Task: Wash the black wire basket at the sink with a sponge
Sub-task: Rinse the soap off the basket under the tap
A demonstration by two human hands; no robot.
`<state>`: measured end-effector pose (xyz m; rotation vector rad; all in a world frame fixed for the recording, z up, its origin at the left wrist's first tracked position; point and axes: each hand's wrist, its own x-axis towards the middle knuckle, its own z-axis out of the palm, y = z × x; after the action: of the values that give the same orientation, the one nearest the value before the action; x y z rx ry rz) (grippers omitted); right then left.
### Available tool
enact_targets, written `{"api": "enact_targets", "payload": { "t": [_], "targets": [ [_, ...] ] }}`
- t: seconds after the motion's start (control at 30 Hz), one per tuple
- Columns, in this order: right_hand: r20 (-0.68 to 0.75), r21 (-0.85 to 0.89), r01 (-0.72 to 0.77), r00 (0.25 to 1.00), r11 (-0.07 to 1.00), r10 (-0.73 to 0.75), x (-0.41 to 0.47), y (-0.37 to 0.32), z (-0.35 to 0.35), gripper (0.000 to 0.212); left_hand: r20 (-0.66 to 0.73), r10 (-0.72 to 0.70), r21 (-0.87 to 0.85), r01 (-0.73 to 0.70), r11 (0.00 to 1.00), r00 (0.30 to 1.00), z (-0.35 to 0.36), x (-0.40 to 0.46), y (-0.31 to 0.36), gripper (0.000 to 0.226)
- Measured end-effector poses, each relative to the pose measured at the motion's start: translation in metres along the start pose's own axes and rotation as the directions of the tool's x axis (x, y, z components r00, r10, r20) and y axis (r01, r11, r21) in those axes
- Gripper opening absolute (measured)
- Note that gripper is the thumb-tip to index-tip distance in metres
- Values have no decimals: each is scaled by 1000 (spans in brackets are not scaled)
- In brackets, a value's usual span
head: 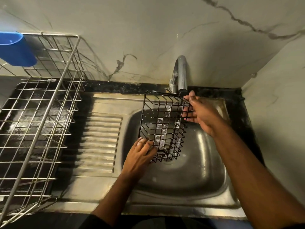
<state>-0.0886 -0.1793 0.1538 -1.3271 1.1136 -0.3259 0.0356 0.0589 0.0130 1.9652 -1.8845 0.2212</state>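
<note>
**Basket held over sink bowl**

Black wire basket (162, 125) tilted under the tap (180, 75), above the steel sink (189, 179). Left hand (140, 154) fingers curled on its lower corner; right hand (200, 112) grips the upper right edge, soap film across the mesh

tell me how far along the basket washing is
Soaping looks done: suds fill the mesh of the black wire basket. In hand: the left hand grips its lower corner and the right hand its upper end, holding it over the sink under the tap. No sponge or running water is clearly visible. Left: rinsing the foam off and setting it to dry.
</note>
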Motion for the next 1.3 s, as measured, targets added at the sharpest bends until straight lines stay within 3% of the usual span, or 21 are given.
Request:
{"api": "enact_targets", "payload": {
  "t": [0.13,0.23,0.33,0.43,0.53,0.63,0.73,0.8,0.9,1.1,1.3],
  "targets": [
    [-36,-13,-42,999,999,41,-1,-4,13,48,45,-125,109,120,987,991,2,-7,2,52],
    [-58,36,-41,997,998,43,-2,-1,17,40,157,-242,118,225,967,957,-3,-1,2,52],
    [-167,80,-32,985,996,45,-5,5,19,33,248,-210,84,195,977,946,-7,6,-1,55],
    [-244,29,13,970,1000,-5,-11,9,16,32,156,-187,-32,194,980,970,-14,10,5,38],
    [-287,-65,70,954,995,-85,-19,11,10,35,64,-321,-141,327,935,945,-28,27,14,41],
    [-309,-167,78,942,983,-128,-23,12,9,41,60,-484,-367,470,803,873,-41,55,20,41],
    [-342,-197,91,927,976,-155,-27,15,7,43,101,-576,-657,489,574,811,-48,86,24,46],
    [-356,-215,105,917,971,-179,-30,17,5,43,168,-600,-691,527,494,782,-51,106,26,53],
    [-389,-210,110,902,971,-186,-34,18,2,43,221,-565,-651,551,521,795,-52,123,31,45],
    [-392,-196,128,899,972,-197,-38,12,-8,42,157,-541,-623,508,595,826,-47,135,37,28],
    [-378,-156,137,907,978,-187,-33,11,-7,39,197,-599,-597,579,555,776,-45,150,32,23]
  ]
}}
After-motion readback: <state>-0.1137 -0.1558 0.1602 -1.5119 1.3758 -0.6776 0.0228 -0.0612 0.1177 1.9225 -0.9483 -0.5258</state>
